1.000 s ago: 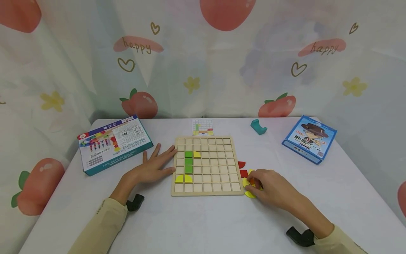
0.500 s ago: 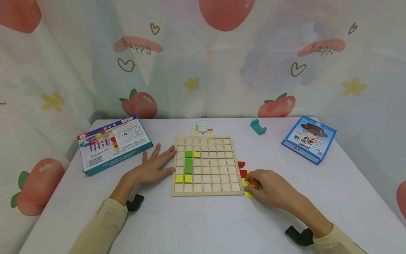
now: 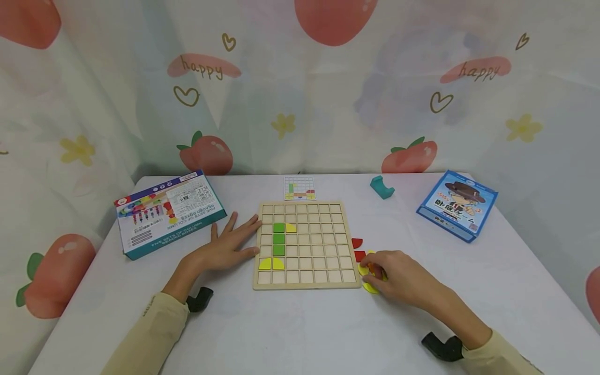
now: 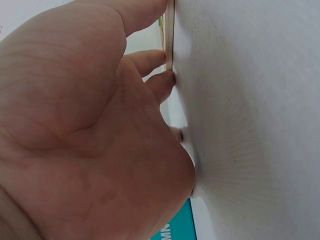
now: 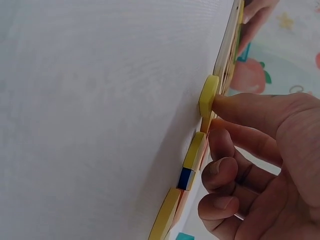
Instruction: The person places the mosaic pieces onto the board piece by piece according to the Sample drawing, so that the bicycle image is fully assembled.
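A wooden grid board [image 3: 323, 286] lies flat on the table. It holds three green squares [image 3: 278, 238] in one column and several yellow rounded pieces [image 3: 278, 264]. My left hand [image 3: 227, 247] has its fingers spread, with fingertips touching the board's left edge. Right of the board, my right hand [image 3: 405, 276] reaches over a small pile of pieces, thumb and index tips apart. In the right wrist view, the thumb touches a yellow piece [image 5: 209, 96] while the other fingers curl loosely. Two red pieces [image 3: 357, 243] lie beside the board. Part of the pile hides under the right hand.
A pattern card [image 3: 300, 188] lies behind the board. A teal curved block [image 3: 382, 187] stands at the back right, near a blue box [image 3: 458, 205]. A larger teal box [image 3: 171, 213] lies left of the board. A printed curtain [image 3: 328, 104] hangs behind the table.
The front yellow piece by my right thumb has shifted slightly to the right. My left hand and the pieces on the board have stayed still.
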A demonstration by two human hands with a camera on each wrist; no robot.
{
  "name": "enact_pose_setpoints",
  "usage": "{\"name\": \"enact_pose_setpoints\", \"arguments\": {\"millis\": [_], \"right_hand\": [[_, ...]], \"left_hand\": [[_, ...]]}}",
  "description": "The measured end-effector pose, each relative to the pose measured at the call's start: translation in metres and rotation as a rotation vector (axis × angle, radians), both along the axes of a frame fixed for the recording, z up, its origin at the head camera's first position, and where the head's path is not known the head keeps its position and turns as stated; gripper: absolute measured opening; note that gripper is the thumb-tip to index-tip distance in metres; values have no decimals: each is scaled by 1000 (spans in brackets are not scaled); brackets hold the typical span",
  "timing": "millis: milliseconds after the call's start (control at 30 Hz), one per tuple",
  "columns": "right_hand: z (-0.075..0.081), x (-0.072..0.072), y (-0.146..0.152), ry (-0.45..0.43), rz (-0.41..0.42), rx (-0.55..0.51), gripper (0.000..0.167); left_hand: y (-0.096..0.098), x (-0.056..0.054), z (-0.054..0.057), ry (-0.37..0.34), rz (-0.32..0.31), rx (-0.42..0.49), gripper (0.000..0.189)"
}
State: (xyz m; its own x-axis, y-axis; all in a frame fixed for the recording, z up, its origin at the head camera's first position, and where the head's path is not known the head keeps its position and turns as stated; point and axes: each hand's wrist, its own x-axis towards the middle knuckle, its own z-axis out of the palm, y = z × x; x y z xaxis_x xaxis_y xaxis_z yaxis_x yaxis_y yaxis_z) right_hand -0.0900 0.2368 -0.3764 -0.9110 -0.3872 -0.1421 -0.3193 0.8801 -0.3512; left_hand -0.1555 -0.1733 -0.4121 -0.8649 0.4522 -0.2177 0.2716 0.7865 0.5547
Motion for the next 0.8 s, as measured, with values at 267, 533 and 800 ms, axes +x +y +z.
{"name": "enact_pose_setpoints", "arguments": {"millis": [267,533,800], "right_hand": [[4,2,2,-35,14,4,30],[6,0,5,-65,-4,21,33],[8,0,7,-72,-19,35,36]], "left_hand": [[1,0,1,-4,-5,8,75],[0,2,1,-3,-1,11,75],[0,0,1,-1,-3,10,75]]}}
